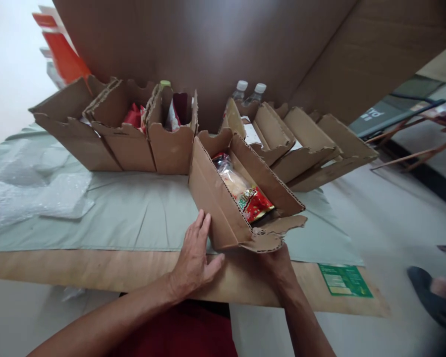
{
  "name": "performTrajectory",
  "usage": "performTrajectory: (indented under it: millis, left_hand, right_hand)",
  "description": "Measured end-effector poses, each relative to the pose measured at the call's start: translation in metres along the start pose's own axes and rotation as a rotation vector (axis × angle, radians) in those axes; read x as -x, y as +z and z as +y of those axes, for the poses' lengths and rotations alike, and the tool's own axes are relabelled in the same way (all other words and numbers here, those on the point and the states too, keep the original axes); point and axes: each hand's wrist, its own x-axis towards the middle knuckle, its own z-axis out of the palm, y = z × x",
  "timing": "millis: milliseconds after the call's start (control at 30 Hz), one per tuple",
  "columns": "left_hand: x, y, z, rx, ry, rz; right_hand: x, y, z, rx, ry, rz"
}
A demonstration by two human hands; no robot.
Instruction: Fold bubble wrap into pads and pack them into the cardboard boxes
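Note:
A long open cardboard box (217, 206) stands at the table's front, its near end torn and folded outward. Inside it lies a red and clear snack packet (241, 191) with green lettering. My left hand (196, 253) is beside the box's lower left corner, fingers stretched out with the fingertips at its side wall. Under the torn front flap is my right hand (277, 263), its fingers hidden by the cardboard, so its grip cannot be made out.
More cardboard boxes (174, 153) line the back, some holding packets. Two white-capped bottles (241, 89) stand behind them. Bubble wrap (40, 191) lies left on the green cloth (141, 213). A green card (345, 280) sits at the right edge. A person's shoe (429, 295) is at right.

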Motion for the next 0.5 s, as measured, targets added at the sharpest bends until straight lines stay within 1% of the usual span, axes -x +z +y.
performTrajectory:
  millis: [100,267,400,500]
  left_hand:
    - [-0.005,-0.007,-0.004,-0.016,-0.012,-0.001]
    - [-0.016,-0.021,-0.012,-0.033,-0.01,-0.013]
    - [-0.02,-0.026,-0.018,-0.009,-0.031,-0.038]
    - [-0.023,-0.03,-0.022,0.015,-0.064,-0.053]
  right_hand:
    - [-0.002,0.006,-0.009,0.106,0.009,-0.005]
    - [0.005,0.018,-0.028,0.172,-0.016,-0.002]
    - [0.004,0.02,-0.032,0.184,-0.077,-0.007]
    - [-0.005,0.019,-0.034,0.2,-0.137,-0.033]
